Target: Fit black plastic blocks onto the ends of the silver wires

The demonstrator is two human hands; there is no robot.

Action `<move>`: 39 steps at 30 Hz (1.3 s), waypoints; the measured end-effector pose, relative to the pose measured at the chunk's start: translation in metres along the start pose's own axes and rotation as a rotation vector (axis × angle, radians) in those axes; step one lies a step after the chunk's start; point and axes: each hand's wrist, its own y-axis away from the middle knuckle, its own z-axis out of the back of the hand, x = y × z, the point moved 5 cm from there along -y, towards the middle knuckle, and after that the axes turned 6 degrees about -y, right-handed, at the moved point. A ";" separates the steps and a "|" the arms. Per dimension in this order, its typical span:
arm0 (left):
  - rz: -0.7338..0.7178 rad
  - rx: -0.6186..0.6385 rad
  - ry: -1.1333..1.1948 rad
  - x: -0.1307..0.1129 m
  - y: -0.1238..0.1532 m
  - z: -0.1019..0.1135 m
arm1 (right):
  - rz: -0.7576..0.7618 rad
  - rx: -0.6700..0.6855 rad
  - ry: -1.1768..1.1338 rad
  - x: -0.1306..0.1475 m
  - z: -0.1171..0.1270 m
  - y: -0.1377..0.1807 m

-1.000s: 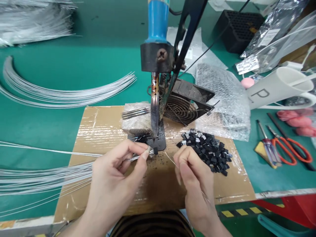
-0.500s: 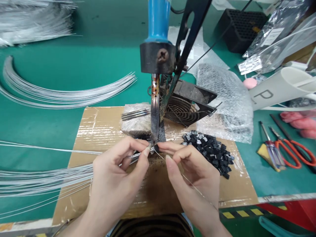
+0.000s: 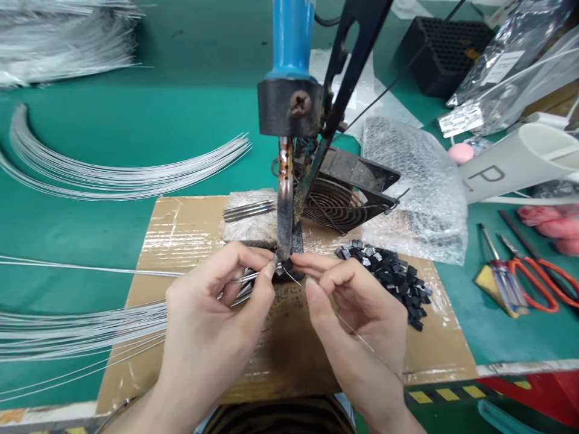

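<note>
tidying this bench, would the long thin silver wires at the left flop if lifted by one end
Probably sag and spring back: the long thin silver wires lie fanned and slightly bowed. Likely light, being so fine. Strands may splay; no tie shows.

Fingertips of left hand (image 3: 212,325) and right hand (image 3: 357,313) are covering the tiny dark part (image 3: 284,269) under the iron tip: too small to identify, contact point not showing. Both wrists are running off the bottom edge. Blue-handled soldering iron (image 3: 289,36) is getting cropped at the top. Bundle of thin grey wires (image 3: 67,325) is leaving frame left; strand count in the left pinch, can't tell. Black grilled fan (image 3: 344,205) is sitting half hidden behind the iron's stand. Orange-handled scissors (image 3: 543,280) are getting clipped by the right edge.
</note>
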 end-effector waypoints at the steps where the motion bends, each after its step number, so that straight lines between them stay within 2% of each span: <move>1: 0.000 -0.001 -0.006 0.000 0.000 0.000 | -0.003 -0.003 -0.002 0.000 0.000 0.000; 17: -0.012 0.002 -0.039 0.002 0.003 0.002 | 0.075 0.053 -0.003 0.000 0.003 -0.001; 24: -0.014 0.006 -0.011 0.001 0.003 0.001 | 0.078 0.052 -0.031 0.001 0.003 0.001; 33: -0.003 0.007 -0.001 0.000 0.004 0.002 | 0.011 0.001 -0.041 0.002 0.000 0.001; 39: 0.001 0.005 -0.021 0.002 0.004 0.003 | 0.034 0.033 -0.055 -0.002 0.000 0.001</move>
